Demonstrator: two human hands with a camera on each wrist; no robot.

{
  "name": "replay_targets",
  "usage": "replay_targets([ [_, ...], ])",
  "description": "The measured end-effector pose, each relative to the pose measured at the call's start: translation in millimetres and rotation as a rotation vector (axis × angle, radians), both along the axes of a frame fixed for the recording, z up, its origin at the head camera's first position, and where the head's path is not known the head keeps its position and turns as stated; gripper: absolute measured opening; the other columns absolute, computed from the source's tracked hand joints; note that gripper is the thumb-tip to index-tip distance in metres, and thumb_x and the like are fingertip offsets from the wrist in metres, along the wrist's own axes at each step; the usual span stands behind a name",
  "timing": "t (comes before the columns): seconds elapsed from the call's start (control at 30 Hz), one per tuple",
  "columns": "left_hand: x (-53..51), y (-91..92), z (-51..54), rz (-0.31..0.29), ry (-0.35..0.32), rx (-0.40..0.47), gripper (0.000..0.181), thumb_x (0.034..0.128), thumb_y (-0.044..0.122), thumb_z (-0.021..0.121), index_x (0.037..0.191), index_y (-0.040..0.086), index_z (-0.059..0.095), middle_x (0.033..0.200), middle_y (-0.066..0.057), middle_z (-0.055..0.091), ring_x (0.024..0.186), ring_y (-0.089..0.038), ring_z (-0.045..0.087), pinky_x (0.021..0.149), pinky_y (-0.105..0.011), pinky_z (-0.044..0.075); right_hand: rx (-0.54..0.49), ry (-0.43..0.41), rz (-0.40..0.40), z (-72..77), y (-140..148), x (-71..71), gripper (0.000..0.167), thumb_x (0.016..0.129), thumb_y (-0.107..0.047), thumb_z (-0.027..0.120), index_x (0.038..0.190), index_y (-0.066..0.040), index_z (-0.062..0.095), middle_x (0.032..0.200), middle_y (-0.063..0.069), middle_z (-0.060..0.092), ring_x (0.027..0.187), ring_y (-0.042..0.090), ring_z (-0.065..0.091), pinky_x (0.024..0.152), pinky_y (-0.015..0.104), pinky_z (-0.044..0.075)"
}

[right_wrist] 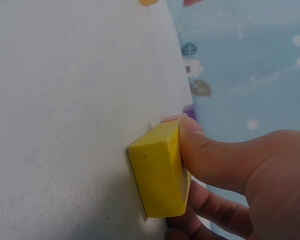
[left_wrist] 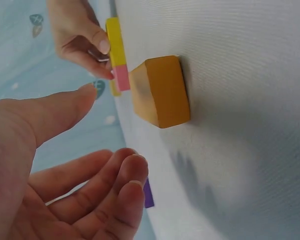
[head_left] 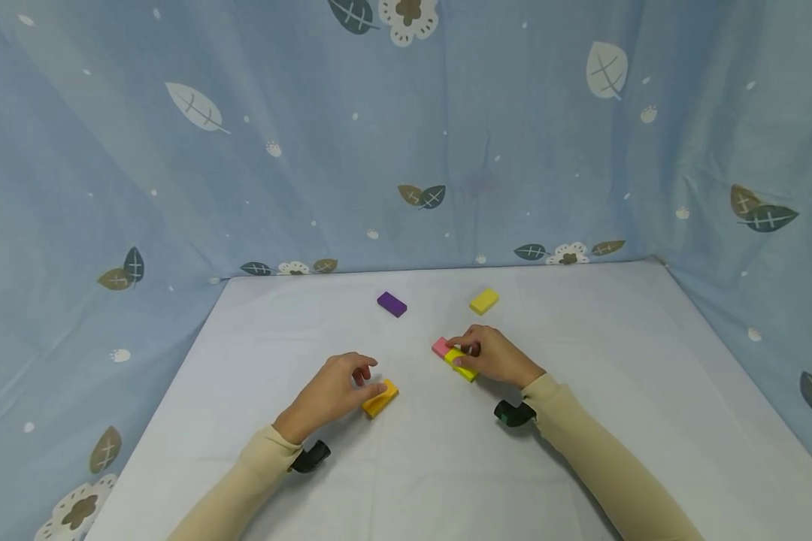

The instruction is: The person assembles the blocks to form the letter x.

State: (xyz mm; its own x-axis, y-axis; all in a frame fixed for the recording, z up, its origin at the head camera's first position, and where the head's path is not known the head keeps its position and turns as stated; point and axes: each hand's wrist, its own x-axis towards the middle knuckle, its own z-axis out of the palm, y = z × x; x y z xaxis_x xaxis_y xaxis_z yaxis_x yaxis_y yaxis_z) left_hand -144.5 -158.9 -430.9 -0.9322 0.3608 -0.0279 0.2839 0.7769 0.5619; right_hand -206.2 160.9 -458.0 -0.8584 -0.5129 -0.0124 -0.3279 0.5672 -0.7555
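Blue cloth (head_left: 298, 150) printed with leaves and flowers hangs in soft folds around the white surface (head_left: 243, 323).

In the wrist views, the left hand (head_left: 334, 387) mostly hides the purple block (left_wrist: 149, 194), the held yellow block (right_wrist: 157, 177) the pink block (right_wrist: 172, 119).

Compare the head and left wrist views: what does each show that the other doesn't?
Head only: beige fabric sleeves and black wrist-worn devices. Left wrist only: a clear gap between the left hand and the orange rectangular block. Both: that hand and block, the right hand, pink rectangular block, purple rectangular block, near yellow rectangular block and far yellow rectangular block.
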Motion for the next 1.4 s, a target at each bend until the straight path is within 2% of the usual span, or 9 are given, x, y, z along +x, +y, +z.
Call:
replay_targets([
  [0.23, 3.0, 0.9, -4.7, -0.024, -0.008, -0.007, 0.043, 0.0899, 0.030, 0.081, 0.120, 0.000, 0.073, 0.093, -0.003, 0.070, 0.081, -0.012, 0.060, 0.074, -0.025, 0.052, -0.002, 0.015, -0.004, 1.5, -1, 1.6, 0.039, 0.093, -0.008, 0.076, 0.131, -0.003, 0.071, 0.090, 0.005, 0.064, 0.073, 0.015, 0.048, 0.059, 0.020, 0.038],
  [0.53, 5.7, 0.8, -11.5, -0.079, 0.012, 0.004, 0.035, 0.0883, 0.023, 0.083, 0.111, -0.002, 0.074, 0.086, -0.002, 0.066, 0.075, -0.014, 0.057, 0.067, -0.021, 0.049, 0.006, 0.015, -0.014, 1.1, -1, 2.0, 0.039, 0.092, -0.008, 0.076, 0.130, -0.004, 0.071, 0.090, 0.004, 0.063, 0.074, 0.015, 0.047, 0.060, 0.021, 0.038],
  [0.8, 6.2, 0.7, -16.9, -0.111, 0.028, -0.018, 0.033, 0.0875, 0.024, 0.084, 0.108, 0.000, 0.075, 0.085, 0.000, 0.066, 0.072, -0.011, 0.054, 0.065, -0.021, 0.047, 0.001, 0.014, -0.001, 0.5, -1, 1.8, 0.038, 0.093, -0.008, 0.076, 0.130, -0.004, 0.072, 0.089, 0.003, 0.063, 0.073, 0.015, 0.048, 0.060, 0.021, 0.039],
  [1.4, 11.0, 4.9, -17.8, -0.122, 0.087, -0.046, 0.026, 0.0892, 0.022, 0.082, 0.104, 0.001, 0.076, 0.084, 0.000, 0.065, 0.072, -0.009, 0.052, 0.064, -0.021, 0.046, -0.012, -0.001, 0.007, 0.0, 1, 1.3, 0.040, 0.093, -0.010, 0.076, 0.131, -0.002, 0.070, 0.087, 0.005, 0.060, 0.071, 0.015, 0.045, 0.057, 0.020, 0.035],
])
